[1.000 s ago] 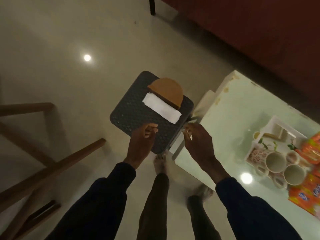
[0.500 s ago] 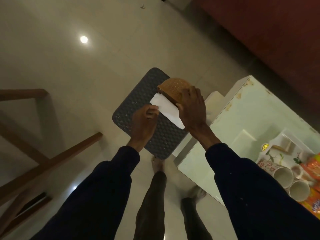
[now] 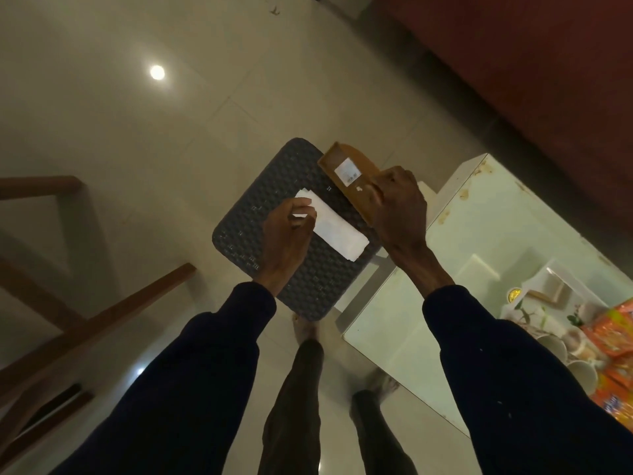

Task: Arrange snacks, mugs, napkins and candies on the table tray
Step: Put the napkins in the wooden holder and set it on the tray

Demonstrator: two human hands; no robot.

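A dark woven stool (image 3: 308, 269) stands on the floor left of a pale green table (image 3: 445, 303). My right hand (image 3: 399, 207) grips a brown wooden napkin holder (image 3: 346, 173) and holds it tilted above the stool, its underside with a white label facing me. A stack of white napkins (image 3: 337, 231) lies on the stool. My left hand (image 3: 286, 231) pinches the stack's left end. At the right edge of the table are a white tray (image 3: 548, 279), floral mugs (image 3: 561, 351) and orange snack packets (image 3: 613, 337).
A wooden frame (image 3: 85, 323) slants across the floor at the left. A dark red sofa (image 3: 513, 63) fills the upper right. My legs and feet (image 3: 308, 337) stand between the stool and the table. A ceiling light's reflection (image 3: 157, 72) shines on the tiled floor.
My right hand reached from the table's corner to the napkin holder, took hold of it and lifted it off the napkins, tilting it. My left hand closed on the napkin stack's end.
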